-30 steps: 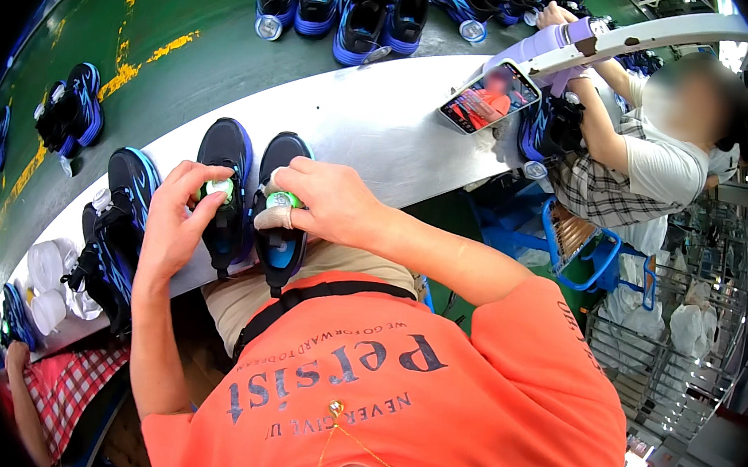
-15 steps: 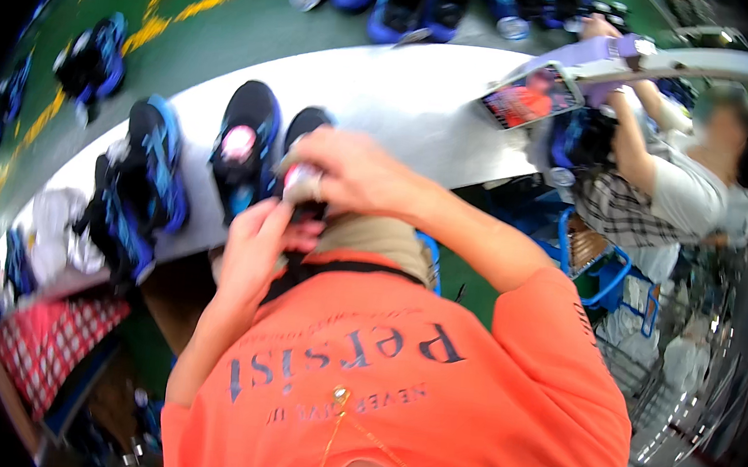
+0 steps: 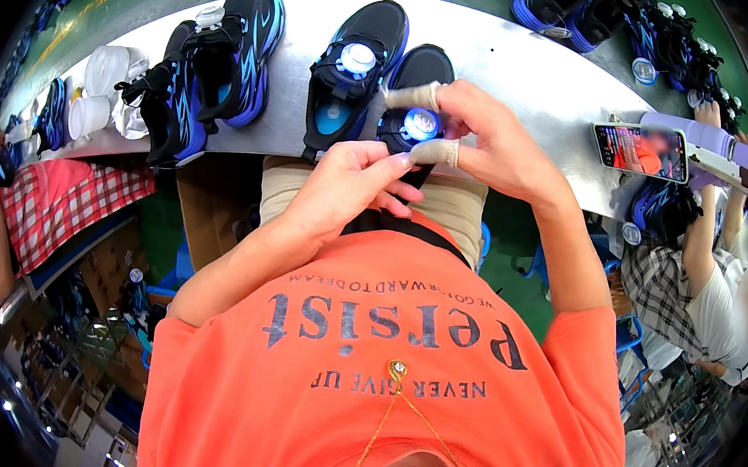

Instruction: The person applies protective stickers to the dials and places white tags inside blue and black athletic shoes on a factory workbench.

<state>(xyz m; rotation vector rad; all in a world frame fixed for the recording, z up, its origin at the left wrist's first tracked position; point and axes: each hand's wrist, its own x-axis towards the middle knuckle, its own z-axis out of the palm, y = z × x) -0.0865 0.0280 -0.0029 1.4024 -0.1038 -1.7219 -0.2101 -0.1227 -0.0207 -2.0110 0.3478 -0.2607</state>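
Observation:
Just in front of me on the table stands a black sneaker (image 3: 413,66) with blue trim and a round blue-and-white dial (image 3: 421,124) on its tongue. My right hand (image 3: 502,147) reaches over it from the right, index finger and thumb apart on either side of the dial; both wear beige fingertip covers. My left hand (image 3: 343,182) is at the sneaker's heel end, thumb and index pressed together close to the right thumb tip. What they pinch is hidden. To the left is a matching sneaker (image 3: 378,29) with the same kind of dial.
Another sneaker pair (image 3: 243,53) sits farther left on the pale table (image 3: 495,75), beside clear plastic tubs (image 3: 91,115). A phone (image 3: 639,150) is held on a mount at the right. Co-workers' arms (image 3: 703,236) appear at both sides; more shoes (image 3: 571,11) stand beyond the table.
The view has shifted, so the table and shoes sit differently in it. My right hand's fingers have spread, uncovering the dial they covered. My left hand stays close by, its fingertips now pinched.

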